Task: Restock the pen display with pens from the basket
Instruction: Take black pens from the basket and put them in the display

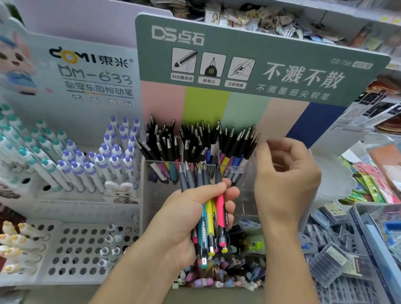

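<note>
Landmark: clear acrylic pen holder [191, 177] at the foot of the green DS header card [258, 62]; every place below is given from it.
Left hand: left hand [192, 217] is in front of the holder and just below its front wall, fingers and thumb wrapped round a bundle of click pens [211, 212].
Bundle: grey grip ends point up toward the holder; yellow, pink and teal barrels with their clickers point down toward the person.
Right hand: right hand [286, 177] is raised at the holder's right end, fingers loosely curled, thumb and forefinger nearly meeting beside the rightmost stocked tips; no pen shows between them, so it looks empty, though a fine pinch cannot be ruled out.
Stocked pens: black-gripped pens [195, 143] stand tips up inside the holder, dense at its left and middle.
Basket: no basket is identifiable; a tub of small capped items [226, 274] sits in front of the holder, below the left hand.
Neighbour: a white DOMI pen rack [64, 160] stands left of the holder.
Step in hand: feeding pens singly from the bundle into the holder, judging by the hands' positions.
Next move calls for: the right hand coming down to the bundle, pinching one grey grip end, drawing it free without loosening the rest, and sliding it tip up into a gap at the holder's right side.
</note>
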`<state>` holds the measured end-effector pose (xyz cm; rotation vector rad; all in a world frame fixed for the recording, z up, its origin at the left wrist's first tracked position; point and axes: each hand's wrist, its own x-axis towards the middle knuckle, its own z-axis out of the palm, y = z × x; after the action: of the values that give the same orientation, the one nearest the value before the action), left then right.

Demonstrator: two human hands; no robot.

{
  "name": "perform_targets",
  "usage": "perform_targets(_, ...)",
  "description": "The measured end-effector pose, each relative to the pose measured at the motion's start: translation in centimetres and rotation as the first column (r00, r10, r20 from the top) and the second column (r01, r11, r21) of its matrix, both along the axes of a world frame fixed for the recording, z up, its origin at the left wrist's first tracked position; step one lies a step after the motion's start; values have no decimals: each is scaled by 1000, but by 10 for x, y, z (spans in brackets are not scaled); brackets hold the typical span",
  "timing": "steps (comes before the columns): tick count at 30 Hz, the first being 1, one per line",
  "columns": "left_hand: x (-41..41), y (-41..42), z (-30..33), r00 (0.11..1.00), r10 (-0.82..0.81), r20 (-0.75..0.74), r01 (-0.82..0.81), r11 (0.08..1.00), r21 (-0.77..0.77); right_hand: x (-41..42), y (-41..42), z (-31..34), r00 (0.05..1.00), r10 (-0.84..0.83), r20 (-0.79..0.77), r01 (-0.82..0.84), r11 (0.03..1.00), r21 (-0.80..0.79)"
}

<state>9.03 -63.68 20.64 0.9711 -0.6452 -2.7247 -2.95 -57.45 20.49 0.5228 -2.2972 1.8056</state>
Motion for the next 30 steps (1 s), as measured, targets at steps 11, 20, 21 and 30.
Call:
perform_targets(11,-9,9,2,998,-17,63,31,973,-229,5,17,3,468,450,760,-396,876,-275)
perform_targets(20,-13,7,-1,994,62,91,-55,995,-83,-18,20,11,737,477,479,4,706,-709)
perform_targets(21,-13,7,0,994,59,89,-53,996,-71,-22,20,13,817,407,407,-43,748,-662)
perform_targets(30,-8,0,5,997,32,72,-23,994,-110,-27,-3,1,970,201,-139,-175,968,180)
